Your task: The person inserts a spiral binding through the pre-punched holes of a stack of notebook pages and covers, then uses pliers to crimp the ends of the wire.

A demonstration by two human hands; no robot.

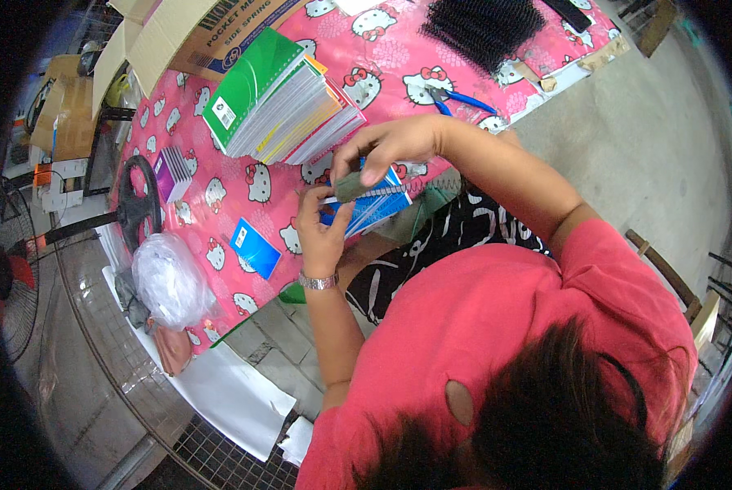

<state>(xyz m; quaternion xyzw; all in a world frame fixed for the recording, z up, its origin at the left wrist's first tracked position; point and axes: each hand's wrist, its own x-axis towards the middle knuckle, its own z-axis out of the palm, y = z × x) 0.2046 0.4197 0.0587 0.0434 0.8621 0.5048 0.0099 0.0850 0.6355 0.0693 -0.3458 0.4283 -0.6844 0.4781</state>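
Blue notebook (382, 211), left hand (322, 233) holding one end, right hand (399, 143) with narrow grip on grey-green piece (350, 188)

The held blue notebook (374, 210) shows a smooth, glossy cover, the tablecloth (234, 214) looks like shiny plastic, the bag (168, 278) crinkled clear plastic, the watchband (318, 282) polished metal, the box (155, 51) matt cardboard, and the shirt (472, 310) matt cloth.
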